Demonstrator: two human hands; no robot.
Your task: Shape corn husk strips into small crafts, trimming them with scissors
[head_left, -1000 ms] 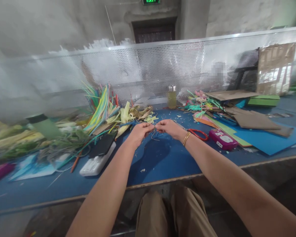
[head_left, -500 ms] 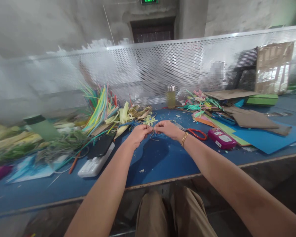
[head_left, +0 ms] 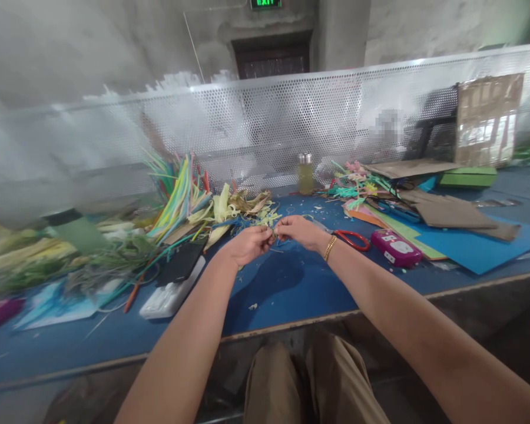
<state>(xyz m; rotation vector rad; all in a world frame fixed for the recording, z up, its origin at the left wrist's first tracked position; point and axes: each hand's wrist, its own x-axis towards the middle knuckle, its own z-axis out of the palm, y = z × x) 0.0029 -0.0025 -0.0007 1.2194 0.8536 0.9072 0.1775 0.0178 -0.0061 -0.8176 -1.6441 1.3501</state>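
While the left hand (head_left: 251,243) and right hand (head_left: 301,231) pinch one tiny piece (head_left: 273,237), one bottle (head_left: 305,178) stands beyond them.

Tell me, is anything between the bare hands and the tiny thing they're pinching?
Nothing visible. The bare left hand and bare right hand are close together above the blue tabletop, pinching a thin piece too small to make out. The red loop-shaped handle lies to the right, not between them.

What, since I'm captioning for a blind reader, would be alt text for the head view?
A person's left hand and right hand meet, fingers pinched, above a cluttered blue table; anything between them is too small to identify. Coloured strips are at left; red-handled scissors and a purple box lie right.
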